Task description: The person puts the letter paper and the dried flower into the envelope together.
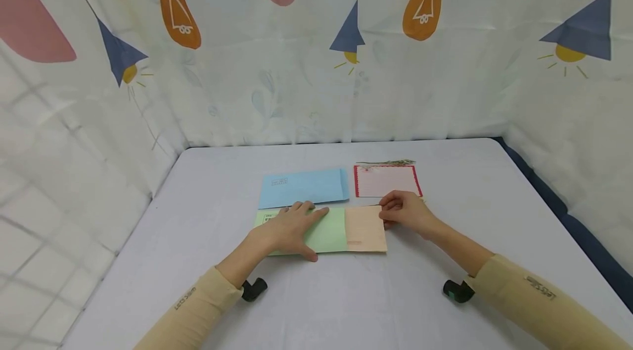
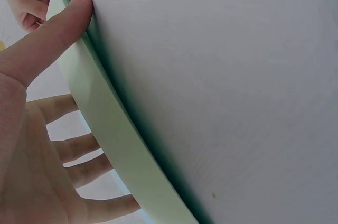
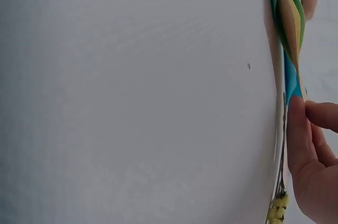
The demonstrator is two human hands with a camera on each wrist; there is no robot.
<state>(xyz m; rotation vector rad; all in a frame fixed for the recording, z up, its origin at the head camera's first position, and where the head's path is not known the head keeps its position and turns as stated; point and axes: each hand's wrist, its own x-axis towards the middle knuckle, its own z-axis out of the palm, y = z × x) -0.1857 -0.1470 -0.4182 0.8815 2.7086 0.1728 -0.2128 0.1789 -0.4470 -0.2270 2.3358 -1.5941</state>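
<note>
A light green envelope [image 1: 331, 235] lies on the table, and a peach-coloured card [image 1: 366, 228] stands partly out of its right end. My left hand [image 1: 289, 232] rests on the envelope with fingers spread, the thumb [image 2: 58, 36] at its near edge. At the card's upper right edge, my right hand [image 1: 407, 211] pinches it between thumb and fingers. The right wrist view shows the green envelope's mouth [image 3: 289, 20] bulging open around the card.
Behind the green envelope lies a blue envelope [image 1: 304, 187]. A white card with a red border [image 1: 388, 181] lies to its right, with a dried flower sprig [image 1: 395, 162] along its far edge. A printed curtain [image 1: 306, 86] hangs behind the white-covered table [image 1: 207, 190].
</note>
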